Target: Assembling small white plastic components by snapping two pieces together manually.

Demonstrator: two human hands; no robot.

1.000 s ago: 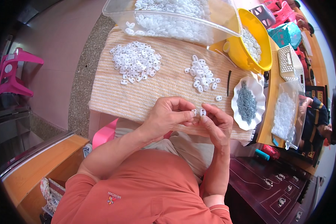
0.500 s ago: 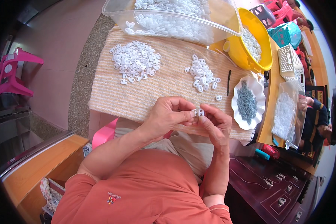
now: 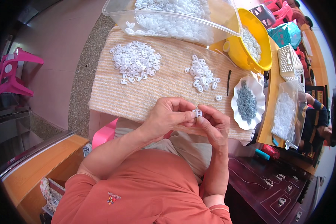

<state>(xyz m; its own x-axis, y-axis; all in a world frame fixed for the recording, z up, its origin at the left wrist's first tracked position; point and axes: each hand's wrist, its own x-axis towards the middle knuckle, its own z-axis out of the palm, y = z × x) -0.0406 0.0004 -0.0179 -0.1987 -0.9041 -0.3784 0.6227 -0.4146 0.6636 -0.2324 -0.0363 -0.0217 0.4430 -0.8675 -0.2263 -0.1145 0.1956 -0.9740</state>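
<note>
Closing the gap since the earlier frame, the right hand [image 3: 215, 125] is shifting left and bringing its small white two-holed piece [image 3: 199, 113] right up to the one in the left hand [image 3: 166, 114]. Both hands are pinching between thumb and forefinger: the right is gripping its piece, and the left is holding a second white piece [image 3: 194, 112], partly hidden by the fingertips. Whether the two are joining, I cannot tell. They are sitting above the near edge of a striped cloth [image 3: 168, 80]. Farther off, a large white heap [image 3: 136, 61] is lying at left and a smaller pile [image 3: 201, 74] at right, with a single loose piece [image 3: 218, 98] resting nearer. A wavy-rimmed white dish [image 3: 262, 112] is holding small grey parts [image 3: 246, 104] at right, and a yellow tub [image 3: 266, 48] is standing beyond it.
</note>
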